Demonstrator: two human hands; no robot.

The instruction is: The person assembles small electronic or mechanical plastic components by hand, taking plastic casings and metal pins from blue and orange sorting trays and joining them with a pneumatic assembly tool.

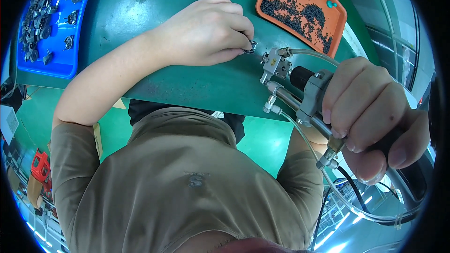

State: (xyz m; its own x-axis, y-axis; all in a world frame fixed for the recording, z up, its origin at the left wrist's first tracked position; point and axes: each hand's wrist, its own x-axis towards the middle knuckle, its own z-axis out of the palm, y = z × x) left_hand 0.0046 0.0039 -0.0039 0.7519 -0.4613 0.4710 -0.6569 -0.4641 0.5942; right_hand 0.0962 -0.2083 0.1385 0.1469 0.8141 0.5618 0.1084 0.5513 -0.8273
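Observation:
My left hand (206,30) reaches across the green table, fingers pinched on a small dark round metal part (251,47) at the tabletop. Only the part's edge shows past the fingertips; the rest is hidden. In my right hand (370,107) is a metal dispensing gun (314,93), with the fingers wrapped around its body. Its valve head and thin nozzle point left, a short gap away from the small part. A clear hose (311,52) joins the gun's head, and another tube comes off its lower side.
A blue tray (61,65) at the far left holds many loose dark metal parts. An orange tray (336,21) at the back right contains heaps of tiny black pieces and a small teal knob-like thing (331,4). Hoses loop at the lower right. The green table's (187,84) near edge borders my body.

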